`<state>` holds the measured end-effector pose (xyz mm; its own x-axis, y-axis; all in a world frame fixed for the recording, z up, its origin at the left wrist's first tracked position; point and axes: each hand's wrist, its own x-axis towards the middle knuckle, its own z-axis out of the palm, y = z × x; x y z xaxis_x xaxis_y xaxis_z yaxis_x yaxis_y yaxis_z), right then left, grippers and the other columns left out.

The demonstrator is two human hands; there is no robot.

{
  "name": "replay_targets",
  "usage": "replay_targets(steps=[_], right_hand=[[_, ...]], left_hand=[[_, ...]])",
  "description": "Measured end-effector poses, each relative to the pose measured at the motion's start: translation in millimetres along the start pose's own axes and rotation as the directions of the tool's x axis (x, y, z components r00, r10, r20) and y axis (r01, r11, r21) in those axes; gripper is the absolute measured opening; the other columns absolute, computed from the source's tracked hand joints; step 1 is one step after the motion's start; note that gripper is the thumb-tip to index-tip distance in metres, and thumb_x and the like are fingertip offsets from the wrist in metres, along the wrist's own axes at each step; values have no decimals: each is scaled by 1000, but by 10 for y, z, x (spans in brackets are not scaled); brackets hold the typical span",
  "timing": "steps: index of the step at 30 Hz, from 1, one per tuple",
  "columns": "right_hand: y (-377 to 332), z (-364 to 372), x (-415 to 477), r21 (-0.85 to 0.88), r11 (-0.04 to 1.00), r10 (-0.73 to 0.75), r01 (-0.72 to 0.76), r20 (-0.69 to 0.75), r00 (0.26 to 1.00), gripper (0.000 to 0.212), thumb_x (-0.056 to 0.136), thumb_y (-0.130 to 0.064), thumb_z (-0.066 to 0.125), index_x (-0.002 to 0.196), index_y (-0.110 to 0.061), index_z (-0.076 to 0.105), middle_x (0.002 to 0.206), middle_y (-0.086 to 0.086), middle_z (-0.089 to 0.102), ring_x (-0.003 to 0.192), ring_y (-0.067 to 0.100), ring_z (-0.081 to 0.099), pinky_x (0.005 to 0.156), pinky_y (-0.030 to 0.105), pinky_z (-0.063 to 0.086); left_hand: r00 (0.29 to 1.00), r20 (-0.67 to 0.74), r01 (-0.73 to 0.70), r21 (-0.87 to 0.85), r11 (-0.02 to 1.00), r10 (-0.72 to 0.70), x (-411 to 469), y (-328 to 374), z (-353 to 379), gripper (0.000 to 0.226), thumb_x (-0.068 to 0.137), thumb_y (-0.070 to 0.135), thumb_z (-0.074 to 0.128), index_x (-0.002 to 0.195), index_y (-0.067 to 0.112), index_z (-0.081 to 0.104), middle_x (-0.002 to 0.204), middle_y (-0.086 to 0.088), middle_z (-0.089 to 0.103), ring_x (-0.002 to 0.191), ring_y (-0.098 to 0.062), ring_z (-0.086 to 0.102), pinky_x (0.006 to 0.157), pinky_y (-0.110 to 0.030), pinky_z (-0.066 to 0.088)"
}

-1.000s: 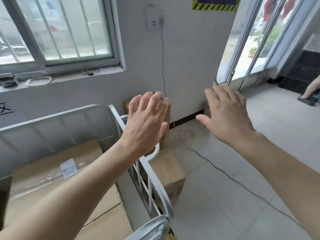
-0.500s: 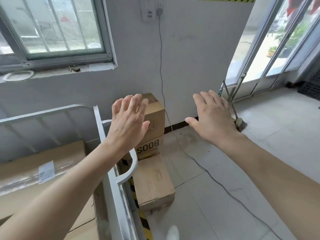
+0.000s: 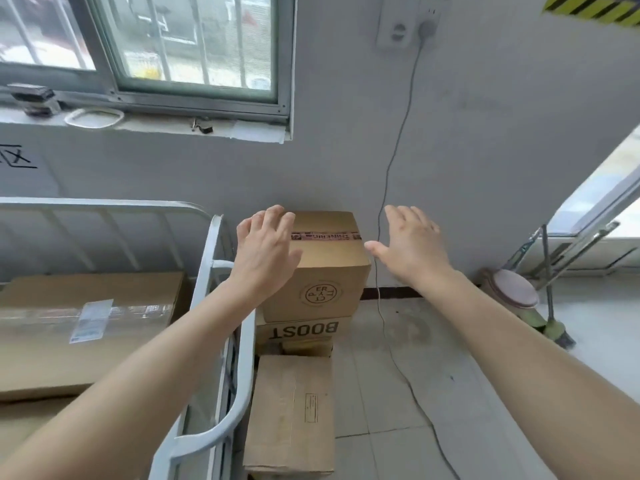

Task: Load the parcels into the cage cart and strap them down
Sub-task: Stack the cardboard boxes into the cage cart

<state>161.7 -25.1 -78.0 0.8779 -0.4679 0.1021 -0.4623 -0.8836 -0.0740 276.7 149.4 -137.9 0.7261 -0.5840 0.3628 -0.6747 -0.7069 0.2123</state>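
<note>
The top parcel (image 3: 325, 271), stacked against the wall just right of the cage cart (image 3: 104, 203), lies between both hands, fingers released and empty: left hand (image 3: 266, 251) over its left edge, right hand (image 3: 412, 247) just beside its right.

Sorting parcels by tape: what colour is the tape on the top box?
Reddish-brown tape with printed lettering; head view.

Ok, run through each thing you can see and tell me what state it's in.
Top box, taped shut, stacked on the box marked BOOST.
Left hand, open, fingers over that box's left edge.
Right hand, open, off the box's right side, not touching.
Floor box, closed, lying on the tiles beside the cart.
Cart, already holding a flat box.
Plug, in the wall socket.
</note>
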Motion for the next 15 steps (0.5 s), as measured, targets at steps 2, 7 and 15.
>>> replay_targets(steps=[2,7,15], right_hand=[[56,140,315,36,999,-18,17,34,999,58,93,-46,52,137,-11,38,141,7,44,134,25,34,108,40,28],[220,623,1068,125,992,-22,3,155,988,66,92,-47,54,143,-10,34,145,9,42,136,27,34,109,42,29],[555,1395,2181,196,980,-53,-16,346,937,70,92,-48,55,145,-9,31,146,10,40,135,29,37,108,44,34]], left_hand=[[996,54,76,2,997,-76,159,-93,153,51,89,32,56,134,13,42,143,-7,35,130,-28,33,106,-39,22],[954,194,221,60,973,-229,500,-303,668,52,92,38,52,136,13,39,140,-7,36,123,-29,40,98,-40,38],[857,347,335,190,923,-382,1232,-411,1538,48,92,40,50,130,12,42,133,-8,40,118,-30,43,94,-41,39]])
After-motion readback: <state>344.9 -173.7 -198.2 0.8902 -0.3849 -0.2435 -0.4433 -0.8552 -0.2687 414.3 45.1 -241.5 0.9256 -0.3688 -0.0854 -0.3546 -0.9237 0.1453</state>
